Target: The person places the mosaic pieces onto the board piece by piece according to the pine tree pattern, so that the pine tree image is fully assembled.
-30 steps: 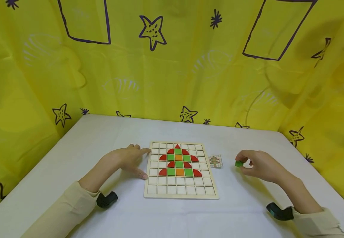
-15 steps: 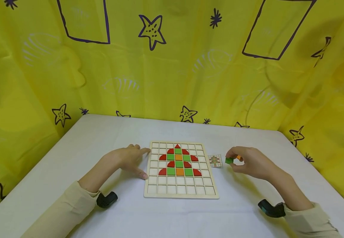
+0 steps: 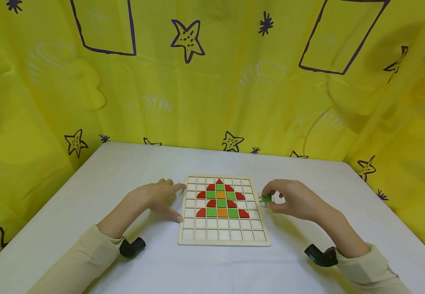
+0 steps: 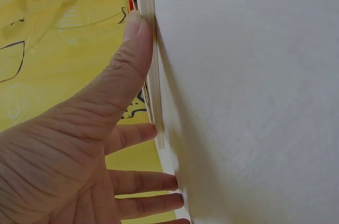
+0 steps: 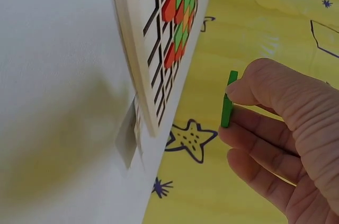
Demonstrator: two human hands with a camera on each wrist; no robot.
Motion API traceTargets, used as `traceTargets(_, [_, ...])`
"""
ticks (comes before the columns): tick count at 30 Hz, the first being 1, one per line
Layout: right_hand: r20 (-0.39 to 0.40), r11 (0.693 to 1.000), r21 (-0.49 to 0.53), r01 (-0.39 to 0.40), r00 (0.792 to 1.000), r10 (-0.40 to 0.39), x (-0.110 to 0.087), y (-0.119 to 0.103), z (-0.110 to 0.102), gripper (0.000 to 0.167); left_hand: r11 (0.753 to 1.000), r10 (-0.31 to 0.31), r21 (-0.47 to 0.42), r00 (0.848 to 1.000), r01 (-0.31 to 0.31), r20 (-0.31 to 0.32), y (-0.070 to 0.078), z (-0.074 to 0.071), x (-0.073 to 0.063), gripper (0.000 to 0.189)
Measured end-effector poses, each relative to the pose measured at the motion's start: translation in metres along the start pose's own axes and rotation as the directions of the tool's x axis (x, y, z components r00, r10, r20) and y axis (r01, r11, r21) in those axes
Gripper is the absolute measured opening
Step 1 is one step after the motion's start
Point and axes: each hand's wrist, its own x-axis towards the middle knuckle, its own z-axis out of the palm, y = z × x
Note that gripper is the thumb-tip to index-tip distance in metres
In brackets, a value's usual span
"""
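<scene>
A wooden grid board (image 3: 224, 234) lies on the white table, bearing red, green and orange tiles in a tree shape. My left hand (image 3: 159, 198) is beside it with fingers spread; thumb and index finger touch its left edge (image 4: 152, 65). To the right, my right hand (image 3: 294, 200) pinches a green square tile (image 5: 229, 99) between thumb and fingers, held on edge above the table. Beneath that tile is a small picture card (image 3: 263, 204), partly hidden, next to the board's right edge. In the right wrist view the card (image 5: 127, 134) shows edge-on, low beside the board.
A yellow curtain (image 3: 212, 94) with drawn stars and fish surrounds the table (image 3: 161, 265) at the back and sides. Black wrist devices sit on the left cuff (image 3: 132, 247) and right cuff (image 3: 321, 255).
My right hand has moved left with the green tile, from beyond the card to over it. Orange seen between its fingers half a second ago no longer shows. The left hand stays put.
</scene>
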Motion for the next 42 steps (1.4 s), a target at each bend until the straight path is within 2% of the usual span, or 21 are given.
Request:
traceTargets(22, [0.063,0.990,0.031,0.138,0.988,-0.139,0.025,-0.031,0.016,0.020,1.000,0.008,0.008,1.000,-0.008,-0.004,0.000,0.000,0.001,0.103])
traceTargets(29, [0.089,0.983,0.061,0.175,0.980,-0.180,0.031,-0.045,0.027,0.020,1.000,-0.004,-0.007,1.000,0.004,0.003,0.000,-0.001,0.001,0.103])
traceTargets(35, [0.131,0.978,0.083,0.192,0.971,-0.202,0.035,-0.055,0.037,0.019,1.000,0.009,0.003,1.000,-0.009,-0.001,0.002,-0.001,0.000,0.102])
traceTargets(42, [0.113,0.963,0.084,0.256,0.958,-0.264,0.040,-0.063,0.047,0.014,1.000,0.014,0.009,1.000,-0.014,-0.004,0.002,-0.002,-0.001,0.102])
